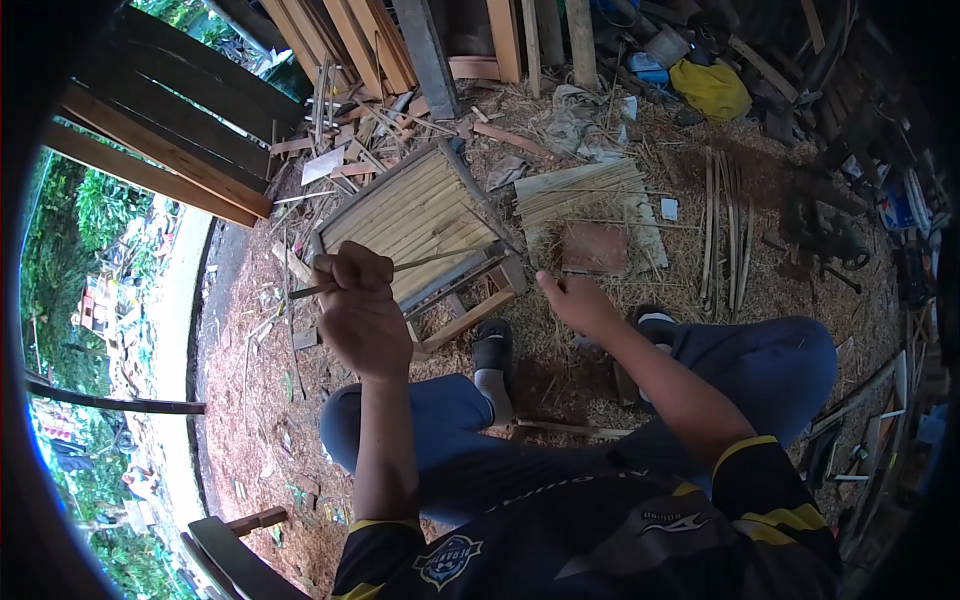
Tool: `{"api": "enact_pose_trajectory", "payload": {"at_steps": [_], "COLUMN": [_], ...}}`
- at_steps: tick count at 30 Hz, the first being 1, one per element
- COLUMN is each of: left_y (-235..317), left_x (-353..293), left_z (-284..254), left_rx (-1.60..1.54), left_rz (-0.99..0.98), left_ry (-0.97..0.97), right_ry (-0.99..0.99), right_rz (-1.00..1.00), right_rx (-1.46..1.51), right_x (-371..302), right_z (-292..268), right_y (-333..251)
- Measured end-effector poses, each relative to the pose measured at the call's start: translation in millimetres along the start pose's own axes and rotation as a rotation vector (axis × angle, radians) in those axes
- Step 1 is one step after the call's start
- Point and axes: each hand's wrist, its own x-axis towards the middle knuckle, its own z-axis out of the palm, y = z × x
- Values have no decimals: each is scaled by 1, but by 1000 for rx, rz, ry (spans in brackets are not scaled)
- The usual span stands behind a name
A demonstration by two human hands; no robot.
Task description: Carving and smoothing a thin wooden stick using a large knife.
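Note:
My left hand is raised at the left of the middle, its fingers closed around a thin wooden or bamboo stick. The stick slants up to the right, across a low wooden-framed stand topped with pale slats. My right hand is closed at the right of the stand, above the ground between my feet and a reddish block. Its fingers are curled under and the thumb points forward; what they hold, if anything, is hidden. The stick's far end comes close to the stand's near right corner.
Beyond the block lies a sheet of pale thin strips. Long strips lie at its right. Wood scraps and shavings cover the ground. Upright boards stand at the back, near a yellow bag. A vise-like metal tool is at right.

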Motion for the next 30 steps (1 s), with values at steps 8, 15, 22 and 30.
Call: {"api": "enact_pose_trajectory", "payload": {"at_steps": [8,15,22,30], "left_y": [8,37,41,36], "left_x": [5,12,7,7], "left_z": [26,27,38,36], "left_rx": [136,38,-22,-91], "left_rz": [60,92,53,57], "left_ry": [132,45,131,71], "right_ry": [-6,-66,-83,-83], "right_rz": [-243,-349,-426,-437], "right_rx": [148,208,155,203], "right_x": [-38,-46,-83,-73], "right_z": [-25,-24,-27,-22], "right_y": [-85,-112,-153,-137]}}
